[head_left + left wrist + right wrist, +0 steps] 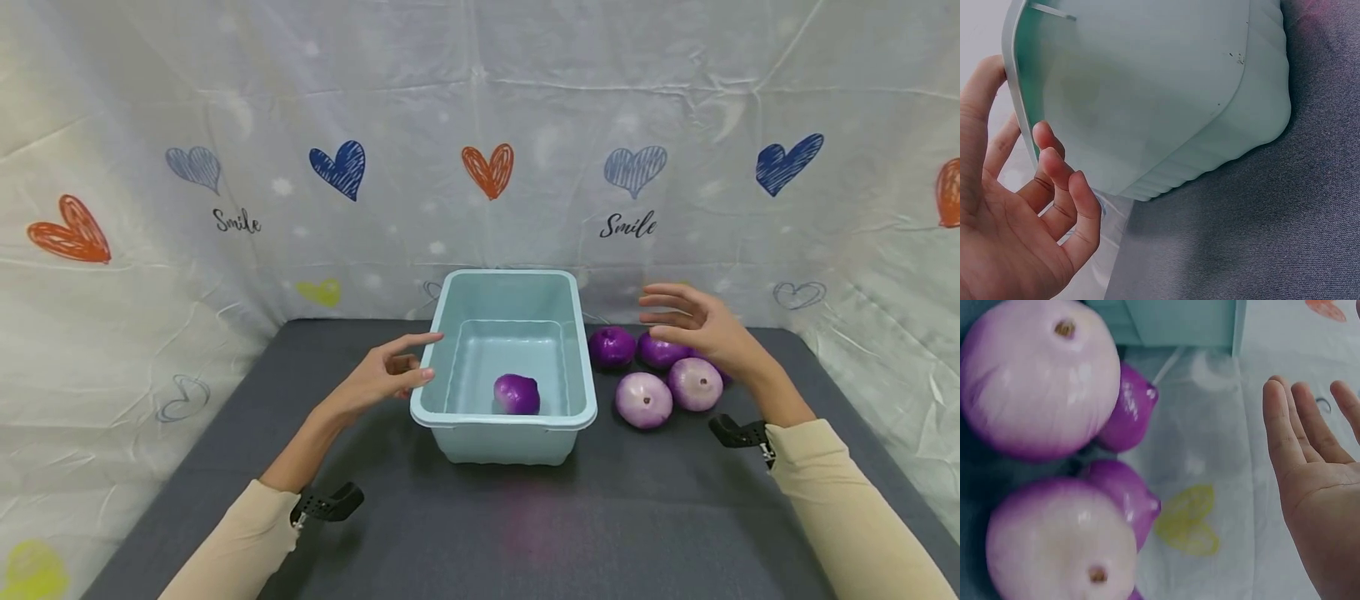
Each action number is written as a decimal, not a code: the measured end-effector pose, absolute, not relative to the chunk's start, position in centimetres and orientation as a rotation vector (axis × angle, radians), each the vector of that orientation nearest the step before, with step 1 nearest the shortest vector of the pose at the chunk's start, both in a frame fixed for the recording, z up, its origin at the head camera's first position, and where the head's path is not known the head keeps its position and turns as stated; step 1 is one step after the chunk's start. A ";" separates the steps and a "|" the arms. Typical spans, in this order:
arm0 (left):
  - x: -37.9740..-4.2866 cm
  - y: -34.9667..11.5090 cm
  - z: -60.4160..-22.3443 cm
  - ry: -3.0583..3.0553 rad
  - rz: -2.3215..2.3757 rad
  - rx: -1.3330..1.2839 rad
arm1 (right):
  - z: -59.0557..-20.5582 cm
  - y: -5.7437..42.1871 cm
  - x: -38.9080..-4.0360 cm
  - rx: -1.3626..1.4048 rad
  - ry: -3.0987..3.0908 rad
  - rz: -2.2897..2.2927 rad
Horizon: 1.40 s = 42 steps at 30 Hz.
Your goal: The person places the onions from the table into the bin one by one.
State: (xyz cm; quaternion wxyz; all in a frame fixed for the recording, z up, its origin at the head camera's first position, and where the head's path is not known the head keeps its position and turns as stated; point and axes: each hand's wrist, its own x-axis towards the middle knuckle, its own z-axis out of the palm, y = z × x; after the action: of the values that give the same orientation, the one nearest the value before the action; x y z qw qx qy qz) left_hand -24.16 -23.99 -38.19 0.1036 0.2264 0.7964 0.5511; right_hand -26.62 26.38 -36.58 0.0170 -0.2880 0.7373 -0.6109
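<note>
A light blue plastic basin (502,422) stands in the middle of the table, with one purple onion (516,394) lying inside near its front wall. At its left rim is my left hand (386,372), index finger and thumb hooked over the edge. In the left wrist view the other fingers (1088,215) curl beside the basin's outer wall (1147,81). My right hand (701,325) hovers above a group of several purple onions (643,400) to the right of the basin. Its fingers (1279,419) are spread and relaxed, holding nothing.
A dark grey cloth (450,533) covers the table. Behind it hangs a pale curtain (405,75) printed with hearts and the word Smile, close to the basin's far side. Each wrist wears a black strap (330,503).
</note>
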 end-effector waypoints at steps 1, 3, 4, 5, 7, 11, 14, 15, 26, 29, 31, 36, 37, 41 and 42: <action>-24.2 -24.0 -38.2 2.351 1.624 0.668 | -36.6 26.7 -26.6 -0.888 2.298 -1.903; -24.2 -24.0 -38.2 2.353 1.621 0.665 | -36.7 27.4 -26.4 -0.875 2.300 -1.910; -24.2 -24.0 -38.2 2.354 1.621 0.663 | -36.7 27.7 -26.3 -0.870 2.296 -1.916; -24.2 -24.0 -38.2 2.354 1.621 0.663 | -36.8 28.1 -26.2 -0.860 2.293 -1.921; -24.2 -24.0 -38.2 2.352 1.623 0.663 | -36.8 28.8 -25.9 -0.845 2.286 -1.935; -24.2 -24.0 -38.2 2.352 1.624 0.665 | -37.1 30.3 -25.3 -0.802 2.343 -1.925; -24.3 -24.0 -38.2 2.356 1.621 0.665 | -37.5 31.3 -24.9 -0.768 2.438 -1.875; -24.3 -24.0 -38.2 2.357 1.619 0.664 | -37.7 31.7 -24.7 -0.758 2.466 -1.861; -24.2 -24.0 -38.2 2.323 1.644 0.685 | -39.8 34.8 -24.2 -0.549 2.728 -1.630; -24.2 -24.1 -38.2 2.321 1.644 0.690 | -40.3 35.4 -24.3 -0.500 2.743 -1.552; -24.2 -24.0 -38.3 2.324 1.640 0.690 | -40.6 35.8 -24.4 -0.451 2.730 -1.534; -24.2 -24.0 -38.4 2.325 1.638 0.704 | -41.7 36.5 -25.0 -0.400 2.692 -1.529; -24.2 -24.0 -38.4 2.325 1.639 0.707 | -41.9 36.6 -25.1 -0.396 2.686 -1.526; -24.2 -24.0 -38.5 2.327 1.639 0.713 | -42.5 36.8 -25.7 -0.380 2.687 -1.484; -24.2 -24.0 -38.5 2.327 1.639 0.714 | -42.6 36.8 -25.9 -0.370 2.693 -1.470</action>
State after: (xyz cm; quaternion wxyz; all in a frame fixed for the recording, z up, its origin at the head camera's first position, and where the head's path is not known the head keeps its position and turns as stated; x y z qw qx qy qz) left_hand -24.16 -24.01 -38.54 0.1033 0.2420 0.7887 0.5556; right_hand -25.86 36.85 -42.61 0.0257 -0.1197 0.8711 -0.4756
